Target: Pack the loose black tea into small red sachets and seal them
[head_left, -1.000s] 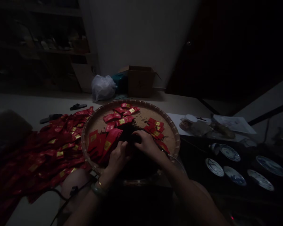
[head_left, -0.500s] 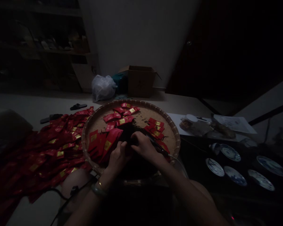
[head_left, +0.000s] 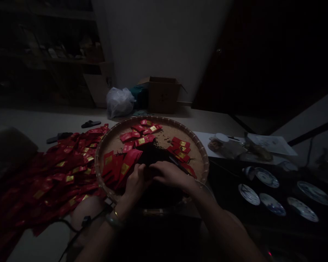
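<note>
A round woven bamboo tray (head_left: pixel 199 145) holds a dark heap of what look like tea leaves (head_left: pixel 153 153). Over the heap my left hand (head_left: pixel 135 182) is closed, with a dim reddish packet (head_left: pixel 148 175) between it and the other hand. My right hand (head_left: pixel 168 174) reaches in from the right, its fingers bent and pressed together at the packet; what they pinch is hidden. Flat red packets (head_left: pixel 125 165) lie left of my hands, and plumper red packets (head_left: pixel 144 140) sit toward the far rim. To the right are more red packets (head_left: pixel 180 149) and a dark slim tool (head_left: pixel 184 168) with a cord.
Left of the tray, a large pile of red packets (head_left: pixel 62 171) covers the floor near slippers (head_left: pixel 90 124). Behind stand a plastic bag (head_left: pixel 120 102) and an open cardboard box (head_left: pixel 164 95). At right, blue-and-white dishes (head_left: pixel 272 203) and a lidded jar (head_left: pixel 221 138) sit on a low table.
My right hand has dropped slightly and flattened, its knuckles lower than before. My left hand has stayed almost in place. The packets in the tray look the same.
</note>
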`<action>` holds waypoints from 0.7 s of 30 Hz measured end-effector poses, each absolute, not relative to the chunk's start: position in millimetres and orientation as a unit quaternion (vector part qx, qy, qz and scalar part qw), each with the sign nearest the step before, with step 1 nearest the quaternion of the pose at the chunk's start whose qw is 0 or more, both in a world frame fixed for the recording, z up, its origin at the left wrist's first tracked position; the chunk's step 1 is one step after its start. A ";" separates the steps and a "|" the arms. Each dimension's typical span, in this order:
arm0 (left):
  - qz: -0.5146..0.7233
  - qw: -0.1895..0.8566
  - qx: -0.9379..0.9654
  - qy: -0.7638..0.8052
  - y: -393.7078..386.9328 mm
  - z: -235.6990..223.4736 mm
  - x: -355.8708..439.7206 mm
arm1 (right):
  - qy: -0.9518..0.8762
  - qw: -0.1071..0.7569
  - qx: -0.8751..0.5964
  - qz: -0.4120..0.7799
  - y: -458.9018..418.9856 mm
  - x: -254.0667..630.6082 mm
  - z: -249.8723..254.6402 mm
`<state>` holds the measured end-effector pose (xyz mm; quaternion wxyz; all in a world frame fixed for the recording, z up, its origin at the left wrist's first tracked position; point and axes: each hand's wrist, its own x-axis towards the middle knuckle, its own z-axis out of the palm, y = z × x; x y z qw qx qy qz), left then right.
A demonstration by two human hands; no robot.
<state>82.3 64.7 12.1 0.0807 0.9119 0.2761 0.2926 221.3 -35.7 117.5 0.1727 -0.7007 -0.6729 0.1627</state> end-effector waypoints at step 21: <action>0.357 0.110 0.885 0.278 65.9 13.0 79.2 | -0.667 0.129 -0.731 0.062 -28.0 206.3 109.1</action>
